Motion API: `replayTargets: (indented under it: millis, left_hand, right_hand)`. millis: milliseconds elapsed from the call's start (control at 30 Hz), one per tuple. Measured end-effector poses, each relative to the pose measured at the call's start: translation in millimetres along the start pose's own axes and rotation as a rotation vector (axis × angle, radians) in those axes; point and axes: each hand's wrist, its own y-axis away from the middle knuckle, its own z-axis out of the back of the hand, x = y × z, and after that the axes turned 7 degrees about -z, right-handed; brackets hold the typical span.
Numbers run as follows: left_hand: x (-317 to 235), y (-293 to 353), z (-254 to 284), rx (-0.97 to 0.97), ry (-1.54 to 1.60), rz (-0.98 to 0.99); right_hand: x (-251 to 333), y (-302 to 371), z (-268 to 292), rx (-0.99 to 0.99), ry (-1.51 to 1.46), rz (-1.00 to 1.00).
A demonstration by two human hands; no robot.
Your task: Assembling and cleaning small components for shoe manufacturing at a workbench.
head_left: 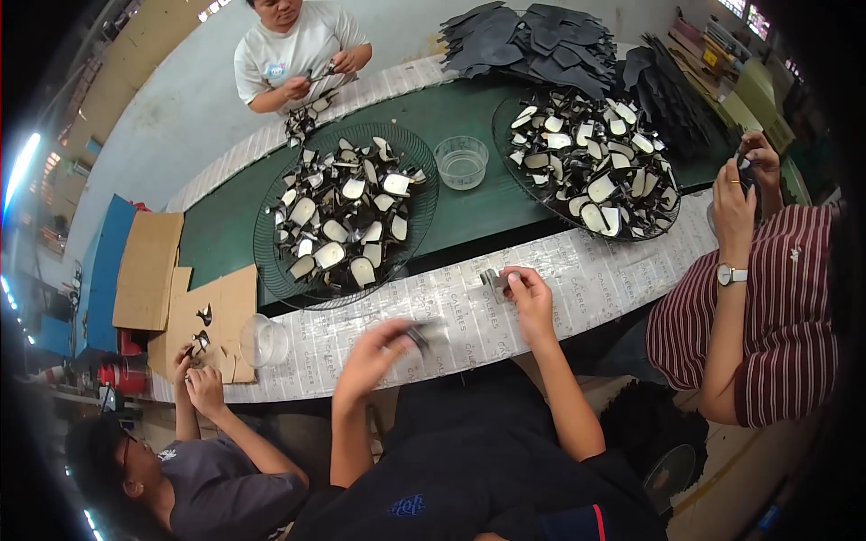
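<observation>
My left hand [368,358] is smeared by motion above the near strip of the table. At its fingertips is a dark piece [419,337], too blurred to name. My right hand [530,305] is closed, its thumb and fingers pinching a small grey piece [493,280] over the printed covering [460,311]. Beyond my hands stand two round wire baskets, a left one [273,243] and a right one [499,135]. Both are heaped with glossy black shoe heels, the left heap [336,231] and the right heap [602,187], many showing white faces.
A clear plastic tub [461,163] stands between the baskets, another [265,341] at the left edge near cardboard [227,302]. Dark flat sheets [532,45] are stacked at the back. Co-workers handle small pieces across the table [298,54], at left [225,469] and at right [749,307].
</observation>
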Motion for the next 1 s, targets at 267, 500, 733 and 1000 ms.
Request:
replayTargets:
  millis: [267,500,733,1000]
  left_hand:
    - [-11,-49,26,-0.835,-0.262,-0.460]
    - [-2,-90,-50,-0.384,-0.418,-0.435]
    - [-50,-260,-166,-0.013,-0.566,-0.903]
    - [5,-361,-255,0.069,-0.194,-0.710]
  right_hand:
    - [5,5,3,-0.023,0.005,0.032]
    - [-13,-6,7,0.048,0.032,0.090]
    - [-4,-1,8,0.025,0.136,0.099]
    - [-27,-8,5,0.110,-0.001,0.224]
